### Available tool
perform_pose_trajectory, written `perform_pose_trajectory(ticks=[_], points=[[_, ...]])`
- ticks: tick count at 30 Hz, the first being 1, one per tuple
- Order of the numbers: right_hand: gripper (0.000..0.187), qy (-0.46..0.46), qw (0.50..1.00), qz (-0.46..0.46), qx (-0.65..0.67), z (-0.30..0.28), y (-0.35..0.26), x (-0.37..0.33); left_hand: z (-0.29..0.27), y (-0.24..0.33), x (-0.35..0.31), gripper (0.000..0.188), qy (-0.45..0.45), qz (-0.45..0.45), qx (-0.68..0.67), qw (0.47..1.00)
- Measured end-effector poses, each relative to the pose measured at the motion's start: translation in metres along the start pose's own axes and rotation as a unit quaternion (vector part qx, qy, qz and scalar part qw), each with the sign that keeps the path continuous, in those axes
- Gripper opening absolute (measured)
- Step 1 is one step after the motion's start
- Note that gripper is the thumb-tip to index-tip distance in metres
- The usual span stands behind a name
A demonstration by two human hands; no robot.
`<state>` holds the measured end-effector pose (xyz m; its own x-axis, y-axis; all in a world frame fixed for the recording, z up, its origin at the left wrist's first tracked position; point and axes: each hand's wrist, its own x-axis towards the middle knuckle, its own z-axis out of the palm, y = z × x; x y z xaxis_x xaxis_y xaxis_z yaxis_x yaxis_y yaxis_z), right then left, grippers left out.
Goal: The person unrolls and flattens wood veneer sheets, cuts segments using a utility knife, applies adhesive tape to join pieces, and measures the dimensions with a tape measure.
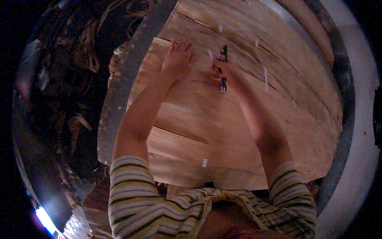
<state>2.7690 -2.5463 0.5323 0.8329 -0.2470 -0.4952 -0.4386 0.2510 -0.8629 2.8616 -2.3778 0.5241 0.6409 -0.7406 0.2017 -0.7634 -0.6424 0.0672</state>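
Broad sheets of thin wood veneer [191, 107] lie before me, with dark splits and overlapping edges running across them. My left hand [179, 55] rests flat on the veneer near its left edge, palm down, fingers stretched out. To the right of it, my right hand [223, 68] is closed around a slim, dark hand tool with shiny parts [223, 85]. The tool points away from me and sticks out at both ends of the fist; its exact kind is not clear. Short strips of white tape [266, 79] sit on the veneer around the right hand.
A grey border strip [137, 59] runs along the veneer's left side. Beyond it lie dark heaps of torn wood scraps [89, 47]. A pale wall or ledge [364, 119] curves along the right. Bright light [45, 221] shows at lower left.
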Motion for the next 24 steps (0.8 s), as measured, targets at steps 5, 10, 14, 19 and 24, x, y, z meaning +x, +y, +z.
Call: perform_pose_trajectory(ticks=[5, 10, 14, 19, 24], points=[[0.012, -0.028, 0.997, 0.045, -0.056, 0.017, -0.011, 0.039, 0.007, -0.004, 0.005, 0.042, 0.041, -0.038, -0.064, 0.996], [0.017, 0.058, 0.989, 0.015, -0.134, 0.031, 0.001, 0.046, 0.008, -0.011, -0.001, 0.037, 0.017, 0.11, 0.009, 0.994], [0.022, 0.022, 0.944, -0.093, -0.317, 0.023, 0.019, 0.023, 0.011, -0.008, -0.012, 0.034, 0.043, 0.106, -0.026, 0.993], [0.025, 0.095, 0.94, -0.036, -0.327, -0.038, -0.03, 0.017, 0.019, -0.009, 0.005, 0.035, 0.037, 0.117, -0.003, 0.992], [0.025, 0.046, 0.976, -0.114, -0.182, -0.031, -0.032, 0.007, 0.013, -0.078, 0.017, 0.037, 0.037, -0.013, -0.054, 0.998]])
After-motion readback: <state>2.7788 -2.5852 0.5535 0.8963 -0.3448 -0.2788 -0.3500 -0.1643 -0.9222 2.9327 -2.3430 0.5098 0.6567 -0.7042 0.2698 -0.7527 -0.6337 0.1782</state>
